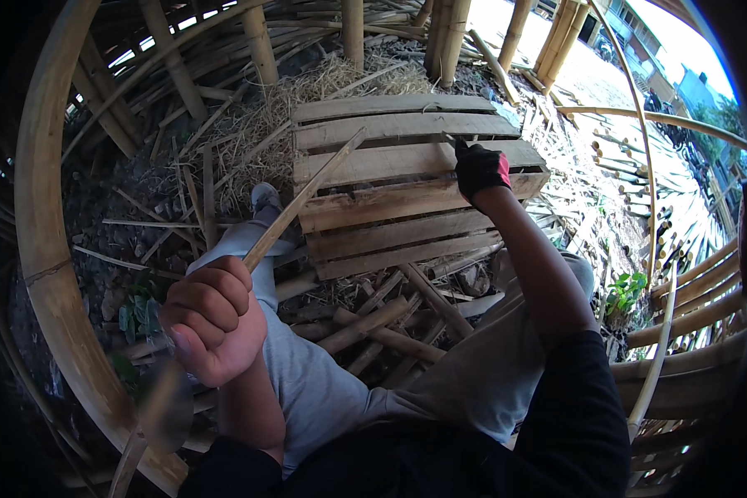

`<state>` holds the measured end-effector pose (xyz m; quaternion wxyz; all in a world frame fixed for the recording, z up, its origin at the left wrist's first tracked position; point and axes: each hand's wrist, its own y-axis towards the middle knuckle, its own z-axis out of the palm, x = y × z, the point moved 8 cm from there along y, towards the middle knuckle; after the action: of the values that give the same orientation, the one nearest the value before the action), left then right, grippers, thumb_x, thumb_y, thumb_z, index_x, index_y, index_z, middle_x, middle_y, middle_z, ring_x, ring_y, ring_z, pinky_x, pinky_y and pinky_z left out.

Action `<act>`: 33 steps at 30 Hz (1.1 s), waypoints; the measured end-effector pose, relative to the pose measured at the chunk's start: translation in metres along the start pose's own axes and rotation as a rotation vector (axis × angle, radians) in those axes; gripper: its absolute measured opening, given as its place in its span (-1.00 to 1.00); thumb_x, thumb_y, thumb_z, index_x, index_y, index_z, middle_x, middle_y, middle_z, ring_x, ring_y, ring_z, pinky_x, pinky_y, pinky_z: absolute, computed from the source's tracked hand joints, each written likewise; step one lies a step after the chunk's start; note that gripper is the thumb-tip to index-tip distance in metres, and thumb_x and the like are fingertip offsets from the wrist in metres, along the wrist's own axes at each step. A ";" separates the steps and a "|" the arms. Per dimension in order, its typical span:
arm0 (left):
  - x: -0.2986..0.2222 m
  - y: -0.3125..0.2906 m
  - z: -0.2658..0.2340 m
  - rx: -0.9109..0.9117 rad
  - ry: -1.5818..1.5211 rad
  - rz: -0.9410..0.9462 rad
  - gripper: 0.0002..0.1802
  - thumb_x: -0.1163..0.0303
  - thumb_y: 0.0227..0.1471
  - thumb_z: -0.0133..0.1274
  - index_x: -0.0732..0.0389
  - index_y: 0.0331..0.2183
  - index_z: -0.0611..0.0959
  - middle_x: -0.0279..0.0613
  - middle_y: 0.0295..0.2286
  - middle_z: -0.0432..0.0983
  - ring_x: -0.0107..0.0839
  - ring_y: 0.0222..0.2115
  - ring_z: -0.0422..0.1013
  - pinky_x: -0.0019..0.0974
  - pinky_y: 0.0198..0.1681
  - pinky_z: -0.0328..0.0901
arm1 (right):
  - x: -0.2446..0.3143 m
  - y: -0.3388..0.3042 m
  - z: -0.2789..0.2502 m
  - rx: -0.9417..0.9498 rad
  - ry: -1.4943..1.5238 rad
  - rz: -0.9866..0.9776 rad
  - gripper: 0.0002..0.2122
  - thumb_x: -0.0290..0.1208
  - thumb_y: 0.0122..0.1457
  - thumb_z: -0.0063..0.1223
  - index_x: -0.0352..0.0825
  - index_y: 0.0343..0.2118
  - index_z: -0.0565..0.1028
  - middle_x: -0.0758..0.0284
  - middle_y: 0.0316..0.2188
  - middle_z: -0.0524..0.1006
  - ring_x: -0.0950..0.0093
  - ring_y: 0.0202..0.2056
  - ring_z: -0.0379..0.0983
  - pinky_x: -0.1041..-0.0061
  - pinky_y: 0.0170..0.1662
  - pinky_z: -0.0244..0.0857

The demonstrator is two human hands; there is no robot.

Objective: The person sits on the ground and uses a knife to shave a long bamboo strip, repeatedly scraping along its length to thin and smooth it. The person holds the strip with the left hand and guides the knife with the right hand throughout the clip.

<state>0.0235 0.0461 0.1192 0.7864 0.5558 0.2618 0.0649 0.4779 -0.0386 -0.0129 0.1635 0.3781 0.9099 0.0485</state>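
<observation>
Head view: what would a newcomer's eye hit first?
Probably the long pale strip, slanting from the bare left hand at lower left to above the slatted wooden crate near the middle. Next, the right hand, gloved in black and red, at the crate's right side. Then the thick bamboo pole bowing down the left edge.

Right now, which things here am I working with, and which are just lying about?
Likely in use:
bamboo strip, gripped in your left hand
slatted wooden crate, below your gloved right hand

Lying about:
straw-like shavings behind the crate
loose bamboo pieces on the ground
</observation>
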 end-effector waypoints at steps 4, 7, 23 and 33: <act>0.004 -0.002 -0.002 -0.016 0.003 -0.018 -0.38 0.14 0.37 -0.22 -0.02 -0.74 0.08 -0.49 -0.78 -0.06 -0.54 -0.75 -0.12 -0.33 -0.55 -0.10 | 0.080 -0.023 -0.054 -0.188 0.092 -0.438 -0.51 -0.37 0.25 -0.07 -0.18 0.28 0.32 0.16 -0.20 0.57 0.19 -0.23 0.59 0.17 -0.23 0.44; 0.007 -0.002 -0.004 -0.025 0.003 -0.029 -0.37 0.13 0.36 -0.15 0.01 -0.75 0.12 -0.49 -0.80 0.00 -0.55 -0.79 -0.07 -0.33 -0.58 -0.09 | 0.109 -0.008 -0.050 -0.231 0.112 -0.584 -0.50 -0.41 0.28 -0.14 -0.14 0.32 0.28 0.13 -0.12 0.56 0.17 -0.16 0.60 0.15 -0.16 0.48; 0.013 -0.005 -0.008 -0.065 -0.046 -0.093 -0.37 0.15 0.37 -0.17 -0.01 -0.76 0.12 -0.48 -0.80 -0.03 -0.53 -0.78 -0.10 -0.33 -0.59 -0.13 | 0.051 0.089 -0.019 -0.242 0.019 -0.405 -0.63 -0.37 0.34 -0.16 -0.08 0.20 0.38 0.24 -0.24 0.59 0.19 -0.25 0.61 0.16 -0.20 0.47; 0.027 -0.008 -0.021 -0.153 -0.182 -0.125 -0.37 0.19 0.38 -0.23 0.00 -0.75 0.08 -0.46 -0.79 -0.04 -0.52 -0.76 -0.13 -0.30 -0.56 -0.12 | -0.170 0.130 0.081 0.113 -0.117 0.153 -0.64 -0.26 0.33 -0.11 -0.15 0.13 0.52 0.22 -0.09 0.65 0.19 -0.15 0.64 0.16 -0.10 0.50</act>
<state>0.0352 0.0711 0.0973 0.8495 0.4802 0.2178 -0.0152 0.7046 -0.0692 -0.0171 0.1905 0.4571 0.8687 -0.0126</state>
